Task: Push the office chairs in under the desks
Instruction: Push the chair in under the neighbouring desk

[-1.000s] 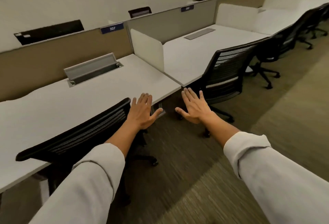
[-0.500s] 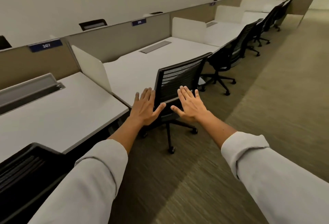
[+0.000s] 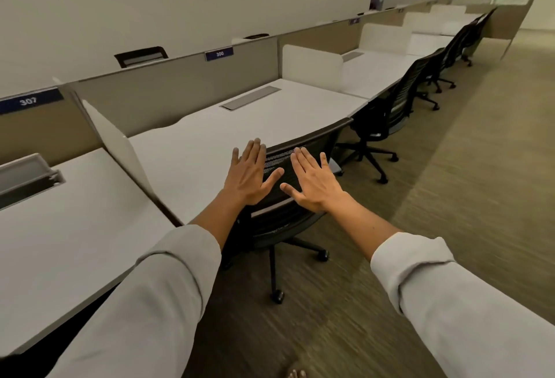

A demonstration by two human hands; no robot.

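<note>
A person's two arms in pale grey long sleeves reach forward over a brown-green carpeted floor (image 3: 468,197). Both hands are flat with fingers spread, gripping nothing. The left hand (image 3: 247,176) and right hand (image 3: 312,182) are raised side by side at the mesh backrest of a black office chair on a wheeled base (image 3: 288,221) — whether the palms press against the mesh or hover just short of it cannot be told. The chair stands at the front edge of a long white desk (image 3: 195,149), its backrest top close to that edge and its wheeled legs out on the carpet. A white divider panel (image 3: 117,143) separates this desk from a nearer white desk (image 3: 75,227) on the left. Further right, a second black mesh office chair (image 3: 387,113) sits at the following desk, with more black chairs (image 3: 450,47) lined up beyond it along the row.
</note>
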